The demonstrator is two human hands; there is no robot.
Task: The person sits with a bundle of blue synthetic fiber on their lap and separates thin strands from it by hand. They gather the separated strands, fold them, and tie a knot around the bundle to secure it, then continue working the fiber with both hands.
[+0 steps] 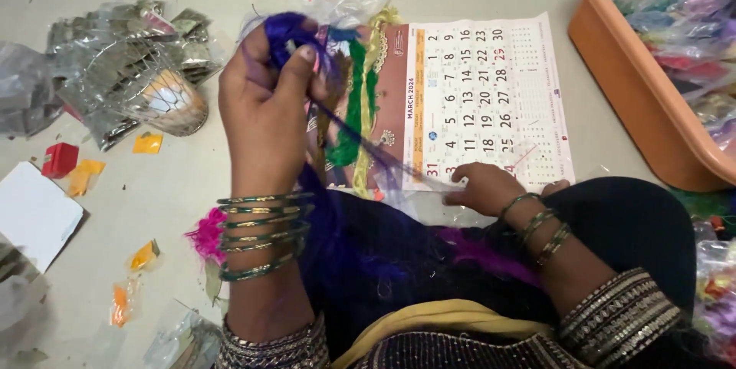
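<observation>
Two hands are at work on one hank of dark purple silk thread (pixel 360 250). The left hand (pixel 264 112) is raised, its fingers (pixel 303 70) pinched shut on the upper end of the thread, where a loose purple tuft spills over the fingertips. From that pinch a few thin strands run down and across to the right hand (pixel 483 189), whose fingers (pixel 458 177) are curled and pressed down on them at the lower edge of a wall calendar sheet (pixel 483 101); whether they truly grip the strands or only pin them cannot be told. The bulk of the hank lies below both hands, heaped in the person's lap, with a streak of magenta thread (pixel 491 258) beside it.

Judging from this, only a thin part has been drawn out taut between the fingers, and most of the thread lies unsorted in the lap, so the work looks early.

Just beyond the left fingers, green and yellow thread skeins (pixel 359 108) rest on the calendar. Farther left on the floor sit a wire basket (pixel 153 85) with clear packets and scattered orange scraps (pixel 146 143). Well beyond the right fingers stands an orange plastic tub (pixel 644 101) full of bagged threads.
</observation>
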